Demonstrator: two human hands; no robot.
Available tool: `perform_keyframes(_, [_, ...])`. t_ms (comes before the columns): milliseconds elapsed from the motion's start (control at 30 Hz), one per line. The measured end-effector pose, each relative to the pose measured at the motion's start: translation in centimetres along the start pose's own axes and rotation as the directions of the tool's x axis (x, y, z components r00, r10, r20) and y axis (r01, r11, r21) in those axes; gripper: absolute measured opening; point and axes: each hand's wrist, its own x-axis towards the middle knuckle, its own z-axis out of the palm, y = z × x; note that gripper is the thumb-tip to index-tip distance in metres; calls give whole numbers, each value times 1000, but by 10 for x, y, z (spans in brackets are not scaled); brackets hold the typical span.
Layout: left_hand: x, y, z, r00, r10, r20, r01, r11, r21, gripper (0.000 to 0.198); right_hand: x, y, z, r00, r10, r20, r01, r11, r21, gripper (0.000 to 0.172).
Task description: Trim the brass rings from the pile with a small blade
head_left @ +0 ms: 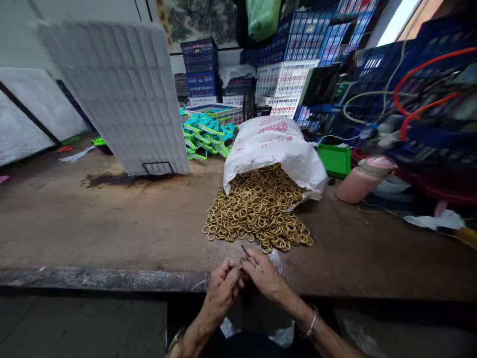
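My left hand (224, 286) is closed in a pinch at the table's front edge; whatever is between its fingertips is hidden or too small to name. Against it, fingertips nearly touching, my right hand (266, 278) is closed around a slim tool with a dark, narrow tip (246, 251), which points up and away to the left. Just beyond both hands spreads a heap of gold-coloured rings (257, 211). It spills from the mouth of a white woven sack (264, 141) with red print, which lies on its side.
The brown work table (112, 233) has a worn front edge. A pale ribbed panel (122, 94) stands at the left. Behind are green and turquoise plastic pieces (206, 132) and stacked crates (286, 82). At the right are a green tray (334, 160), a pink container (359, 181) and an orange hose (402, 94).
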Motion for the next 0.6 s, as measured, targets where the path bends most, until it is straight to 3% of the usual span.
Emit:
perform_keyframes(133, [-5,2,0,1000,-9,-11,9,1000,-10,31,3,6,1,998,69,-8,-69,997,17,19])
perform_keyframes(233, [-6,4,0,998,-15,-53,13,999,-33,32,0,15,1,998,-4,-64,-8,983,-185,16])
perform_keyframes(367, [-4,6,1,995,-33,-91,30,999,-43,33,-8,25,4,992,-115,51,125,894,-429,13])
perform_keyframes(600, [0,0,0,992,25,-127,-23,1000,13,34,-11,22,11,983,-145,112,183,828,-530,23])
